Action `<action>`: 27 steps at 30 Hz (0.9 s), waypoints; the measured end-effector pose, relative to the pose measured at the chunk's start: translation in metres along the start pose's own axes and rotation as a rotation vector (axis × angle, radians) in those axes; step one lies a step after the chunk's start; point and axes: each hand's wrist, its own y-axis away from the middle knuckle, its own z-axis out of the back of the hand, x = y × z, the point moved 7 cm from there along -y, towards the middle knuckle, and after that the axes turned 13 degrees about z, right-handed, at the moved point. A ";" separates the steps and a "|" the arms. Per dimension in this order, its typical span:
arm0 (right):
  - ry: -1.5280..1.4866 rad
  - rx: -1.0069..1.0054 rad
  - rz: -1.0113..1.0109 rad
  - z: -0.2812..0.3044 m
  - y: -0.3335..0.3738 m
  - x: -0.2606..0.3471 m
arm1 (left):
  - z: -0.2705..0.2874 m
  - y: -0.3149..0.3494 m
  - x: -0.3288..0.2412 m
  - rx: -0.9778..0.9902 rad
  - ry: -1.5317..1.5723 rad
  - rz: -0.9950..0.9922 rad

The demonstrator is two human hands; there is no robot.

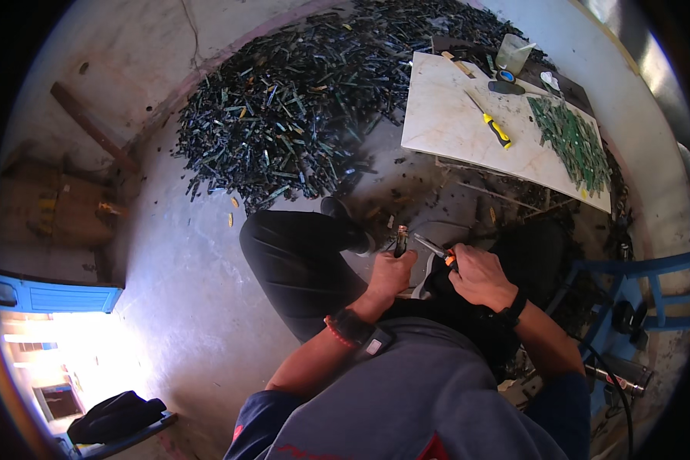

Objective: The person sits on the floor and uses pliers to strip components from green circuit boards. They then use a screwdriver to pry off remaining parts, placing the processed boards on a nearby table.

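Observation:
In front of my lap, my left hand (393,272) is closed around a small dark strip-like piece (401,241), whose coppery end points up out of the fist. To its right, my right hand (479,274) is wrapped round an orange-and-black handled tool that looks like pliers (432,246). The tapered metal end of the pliers points left toward the dark piece, with a small gap between them. Fingers hide most of the handle and the lower part of the piece.
A large heap of dark strips (291,115) covers the floor ahead. At right stands a pale board (445,115) bearing a yellow-black screwdriver (497,130), green strips (571,142), a roll of blue tape (506,76) and a clear cup (514,54). A blue stool (629,291) is nearby.

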 end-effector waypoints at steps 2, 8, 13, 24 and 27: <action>0.079 -0.062 0.037 0.005 -0.001 0.007 | 0.005 -0.010 0.003 -0.004 -0.035 -0.067; 0.148 -0.046 0.017 0.007 -0.003 0.013 | 0.009 -0.001 -0.010 -0.235 -0.277 -0.256; 0.149 -0.025 -0.039 0.007 -0.006 0.016 | 0.007 0.008 -0.020 -0.334 -0.391 -0.312; 0.302 -0.016 -0.075 0.009 -0.012 0.009 | 0.007 -0.006 -0.017 -0.449 -0.555 -0.338; 0.309 -0.006 -0.061 0.007 -0.014 0.005 | 0.005 -0.004 -0.020 -0.464 -0.598 -0.357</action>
